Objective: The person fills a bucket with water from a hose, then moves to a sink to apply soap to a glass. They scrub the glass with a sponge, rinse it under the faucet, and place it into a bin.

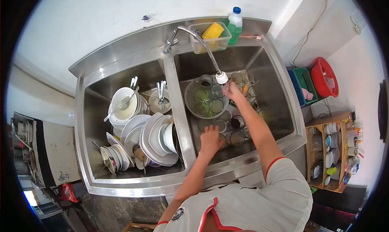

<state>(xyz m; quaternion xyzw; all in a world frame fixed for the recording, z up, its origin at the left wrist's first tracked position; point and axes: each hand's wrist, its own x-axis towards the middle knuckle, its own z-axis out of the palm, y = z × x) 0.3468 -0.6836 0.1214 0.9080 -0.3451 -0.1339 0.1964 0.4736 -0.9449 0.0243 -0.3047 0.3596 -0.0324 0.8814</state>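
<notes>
My left hand (212, 139) is low in the right basin, its fingers curled over a clear glass (221, 125) among several others. My right hand (232, 90) is just below the white tap head (221, 77), its fingers closed at the right rim of a round tub (190, 99); what they hold is too small to make out. Several glasses stand in greenish water inside the tub. A dark glass (237, 122) stands between my hands, and more glasses lie to the right, partly behind my right forearm.
Stacked plates (154, 138), bowls (123, 104) and cutlery (161, 96) fill the left basin. Behind the tap are a plastic container (199, 46) with a yellow sponge (213, 30) and a green bottle (234, 26). A red basin (324, 76) and wooden rack (342, 151) are at right.
</notes>
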